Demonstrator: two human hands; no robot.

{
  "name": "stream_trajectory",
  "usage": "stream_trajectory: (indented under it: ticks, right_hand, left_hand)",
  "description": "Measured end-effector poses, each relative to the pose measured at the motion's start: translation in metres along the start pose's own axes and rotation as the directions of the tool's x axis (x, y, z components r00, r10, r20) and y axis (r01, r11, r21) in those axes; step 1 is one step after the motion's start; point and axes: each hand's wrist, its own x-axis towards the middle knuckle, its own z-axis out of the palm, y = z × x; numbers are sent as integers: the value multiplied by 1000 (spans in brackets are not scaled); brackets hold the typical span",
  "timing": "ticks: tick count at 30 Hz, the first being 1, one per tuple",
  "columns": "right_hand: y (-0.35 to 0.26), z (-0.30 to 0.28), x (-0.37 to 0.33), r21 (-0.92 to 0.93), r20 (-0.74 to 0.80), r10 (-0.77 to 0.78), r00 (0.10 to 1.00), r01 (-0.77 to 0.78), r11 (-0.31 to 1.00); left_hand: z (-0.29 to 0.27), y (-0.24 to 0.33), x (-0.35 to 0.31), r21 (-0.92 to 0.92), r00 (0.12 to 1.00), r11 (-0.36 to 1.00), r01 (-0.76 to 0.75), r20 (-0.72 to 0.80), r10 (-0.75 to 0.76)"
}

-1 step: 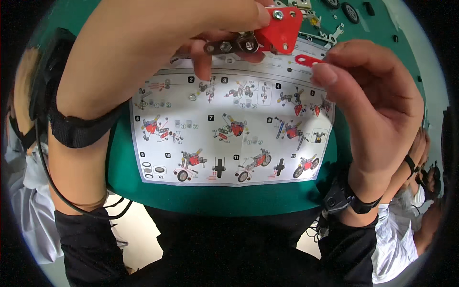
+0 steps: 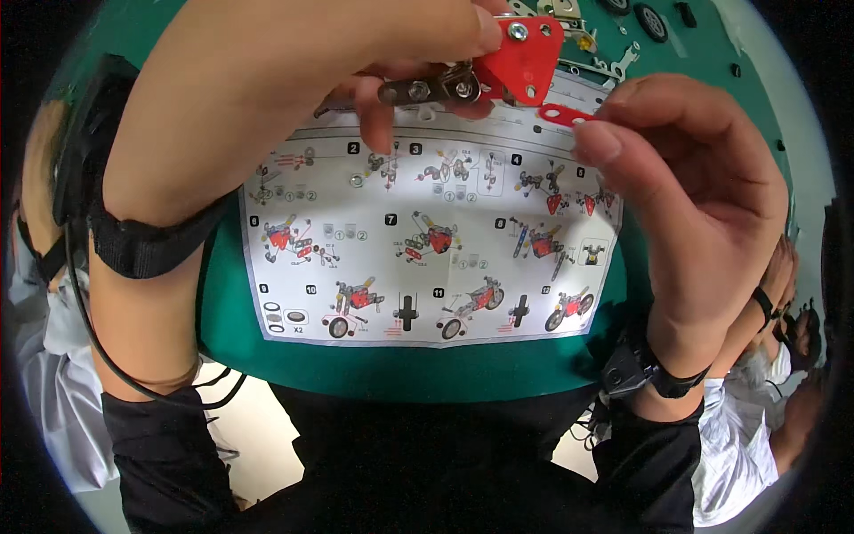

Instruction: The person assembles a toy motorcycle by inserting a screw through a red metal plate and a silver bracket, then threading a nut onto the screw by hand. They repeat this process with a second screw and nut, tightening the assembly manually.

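My left hand point(image 2: 418, 44) is closed around a partly built metal model point(image 2: 527, 60). A red triangular plate with bolts in its corners shows at its right, and a dark linkage point(image 2: 418, 92) with bolt heads sticks out below my fingers. Between thumb and forefinger, my right hand point(image 2: 703, 160) pinches a small red perforated strip point(image 2: 559, 116). The strip's free end points left, just below the red plate's lower corner, with a small gap visible between them. Both hands are above a printed instruction sheet point(image 2: 427, 209) with pictured motorcycle assembly steps.
Loose metal parts point(image 2: 618, 64) and black wheels point(image 2: 651, 23) lie at the far right of the green table point(image 2: 427, 374). A cable point(image 2: 98, 343) runs along my left forearm. Other people's arms point(image 2: 769, 303) appear at both sides.
The red strip in my right hand has shifted slightly left, nearer the red plate, and more of its holes show. My left hand has hardly moved.
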Motion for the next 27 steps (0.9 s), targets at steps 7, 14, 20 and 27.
stream_trajectory:
  ticks: [7,14,20,27]
  right_hand:
    - [-6,8,0,114,65,10,998,-17,993]
    - [-6,21,-7,172,-151,-12,988,39,984]
    - [-2,5,1,2,18,134,991,-134,991]
    - [-1,7,-1,5,-2,210,978,-210,978]
  left_hand:
    - [0,-4,-4,-51,996,996,-74,50,77]
    - [-3,10,-9,-95,991,995,-40,126,52]
    - [-15,-7,-9,-94,986,989,-118,106,127]
    - [-6,-11,3,-70,973,988,-139,175,150]
